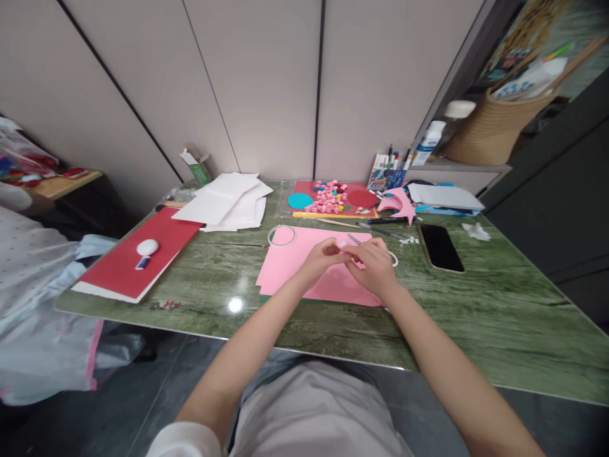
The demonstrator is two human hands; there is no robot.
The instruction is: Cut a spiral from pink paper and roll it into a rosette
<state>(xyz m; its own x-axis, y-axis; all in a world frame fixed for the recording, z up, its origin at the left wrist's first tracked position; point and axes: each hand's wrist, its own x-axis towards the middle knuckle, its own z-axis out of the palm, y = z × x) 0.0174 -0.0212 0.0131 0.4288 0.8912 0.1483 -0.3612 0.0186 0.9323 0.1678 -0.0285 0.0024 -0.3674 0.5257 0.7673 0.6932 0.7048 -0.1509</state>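
Over a stack of pink paper point(285, 266), my left hand point(323, 256) and my right hand point(373, 263) meet with fingers pinched together. Between their fingertips shows a small pale pink piece point(342, 244), perhaps paper; its shape is mostly hidden. A thin metal blade point(353, 239) sticks out beyond my right fingers, and a white loop point(394, 258) shows on the other side of that hand. They look like parts of one pair of scissors; whether my right hand grips it I cannot tell. A pale ring of tape or cord point(281, 235) lies on the paper's far left corner.
Behind lie a pile of small pink folded pieces point(328, 202), a cut pink sheet point(398, 204) and pens point(392, 221). A phone point(440, 247) is to the right. Left are white sheets point(223, 200) and a red sheet point(143, 254). Another person's sleeve point(28, 254) shows far left.
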